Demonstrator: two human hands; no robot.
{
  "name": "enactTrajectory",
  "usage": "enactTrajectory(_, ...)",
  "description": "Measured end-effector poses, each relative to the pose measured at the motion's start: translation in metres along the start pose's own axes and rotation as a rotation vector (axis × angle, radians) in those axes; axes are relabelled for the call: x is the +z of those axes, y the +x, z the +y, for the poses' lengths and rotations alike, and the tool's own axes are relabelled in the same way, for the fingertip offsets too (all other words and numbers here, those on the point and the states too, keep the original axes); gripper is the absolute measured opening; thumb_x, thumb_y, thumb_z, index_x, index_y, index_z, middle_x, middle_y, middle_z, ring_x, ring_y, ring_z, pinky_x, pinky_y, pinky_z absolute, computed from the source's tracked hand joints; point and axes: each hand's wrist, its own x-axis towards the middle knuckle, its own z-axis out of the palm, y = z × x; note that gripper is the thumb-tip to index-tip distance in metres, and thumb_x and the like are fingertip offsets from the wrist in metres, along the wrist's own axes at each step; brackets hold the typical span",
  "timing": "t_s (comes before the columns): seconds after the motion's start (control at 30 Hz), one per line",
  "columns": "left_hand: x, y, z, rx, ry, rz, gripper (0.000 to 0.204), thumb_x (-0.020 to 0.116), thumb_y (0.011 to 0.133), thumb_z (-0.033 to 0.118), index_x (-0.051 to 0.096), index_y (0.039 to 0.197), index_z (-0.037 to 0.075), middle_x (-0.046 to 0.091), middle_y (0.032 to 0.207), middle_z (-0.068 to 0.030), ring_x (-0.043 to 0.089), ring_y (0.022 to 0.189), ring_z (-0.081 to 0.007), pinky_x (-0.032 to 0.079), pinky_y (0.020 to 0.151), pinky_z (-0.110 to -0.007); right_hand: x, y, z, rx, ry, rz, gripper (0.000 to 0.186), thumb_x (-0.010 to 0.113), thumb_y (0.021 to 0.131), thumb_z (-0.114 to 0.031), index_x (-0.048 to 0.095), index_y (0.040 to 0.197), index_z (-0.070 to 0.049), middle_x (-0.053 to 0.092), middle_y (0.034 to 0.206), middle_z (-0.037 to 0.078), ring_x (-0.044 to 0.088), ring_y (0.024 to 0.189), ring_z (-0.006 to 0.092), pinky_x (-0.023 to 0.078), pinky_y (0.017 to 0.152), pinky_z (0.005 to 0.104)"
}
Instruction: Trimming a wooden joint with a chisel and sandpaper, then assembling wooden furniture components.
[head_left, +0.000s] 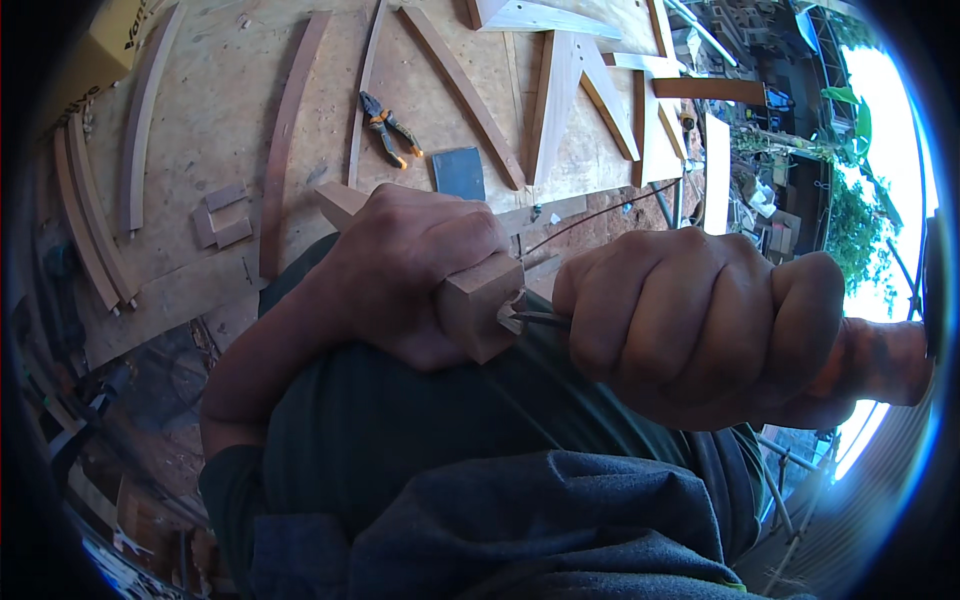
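Observation:
My left hand (410,265) is wrapped round a squared wooden piece (484,308). Its cut end faces right, and its other end shows beyond my wrist. In my right hand (690,325) a chisel (546,318) is gripped, its orange handle sticking out to the right of the fist. The narrow metal blade reaches into a notch in the end of the wood, where a raised sliver shows. Both hands are held close in front of my dark shirt.
Beyond my hands stands a plywood worktable (225,90). On it lie pliers (385,125) with orange-tipped handles, a dark square plate (459,174), curved wooden strips (292,140) and joined angled pieces (560,100). A cardboard box (100,50) sits at the far left.

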Motion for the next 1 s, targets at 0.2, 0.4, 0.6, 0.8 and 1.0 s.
enactTrajectory(0.2, -0.002, 0.001, 0.005, -0.050, -0.015, -0.029, 0.035, 0.084, 0.063, 0.028, 0.064, 0.082, 0.008, 0.061, 0.071, -0.0087, 0.065, 0.063, -0.0295, 0.050, 0.055, -0.041, 0.003, 0.010, -0.005, 0.068, -0.092, -0.068, 0.051, 0.029, 0.104, -0.061, 0.040, 0.087, -0.014, 0.033, 0.048, -0.004, 0.021, 0.035, 0.0043, 0.020, 0.031, 0.0235)
enactTrajectory(0.4, -0.001, 0.001, 0.005, -0.074, -0.017, -0.056, 0.035, 0.083, 0.063, 0.028, 0.064, 0.083, 0.007, 0.062, 0.073, -0.0092, 0.067, 0.067, -0.0308, 0.052, 0.058, -0.041, 0.012, 0.001, 0.008, -0.094, -0.126, -0.021, 0.051, 0.034, 0.105, -0.061, 0.042, 0.089, -0.013, 0.035, 0.049, -0.004, 0.024, 0.035, 0.0038, 0.019, 0.032, 0.0239)
enactTrajectory(0.6, 0.001, 0.003, 0.002, -0.072, -0.005, -0.101, 0.036, 0.082, 0.062, 0.028, 0.063, 0.083, 0.006, 0.061, 0.072, -0.0106, 0.068, 0.069, -0.0321, 0.052, 0.059, -0.042, 0.002, -0.013, 0.018, -0.174, -0.254, -0.147, 0.053, 0.044, 0.103, -0.064, 0.040, 0.090, -0.013, 0.036, 0.049, -0.004, 0.027, 0.034, 0.0052, 0.020, 0.031, 0.0236)
enactTrajectory(0.8, 0.001, 0.002, 0.003, -0.086, -0.020, -0.062, 0.036, 0.084, 0.061, 0.027, 0.061, 0.080, 0.006, 0.062, 0.072, -0.0111, 0.066, 0.064, -0.0310, 0.051, 0.056, -0.039, 0.003, -0.010, 0.019, -0.187, -0.213, -0.060, 0.052, 0.048, 0.102, -0.066, 0.039, 0.091, -0.015, 0.038, 0.049, -0.003, 0.028, 0.034, 0.0064, 0.022, 0.030, 0.0248)
enactTrajectory(1.0, 0.000, -0.001, 0.005, -0.034, 0.011, -0.017, 0.034, 0.084, 0.062, 0.024, 0.062, 0.081, 0.007, 0.062, 0.070, -0.0101, 0.066, 0.061, -0.0296, 0.050, 0.054, -0.038, 0.003, -0.012, 0.014, -0.231, -0.173, 0.083, 0.051, 0.048, 0.101, -0.067, 0.041, 0.094, -0.018, 0.042, 0.055, -0.002, 0.033, 0.039, 0.0085, 0.025, 0.031, 0.0244)
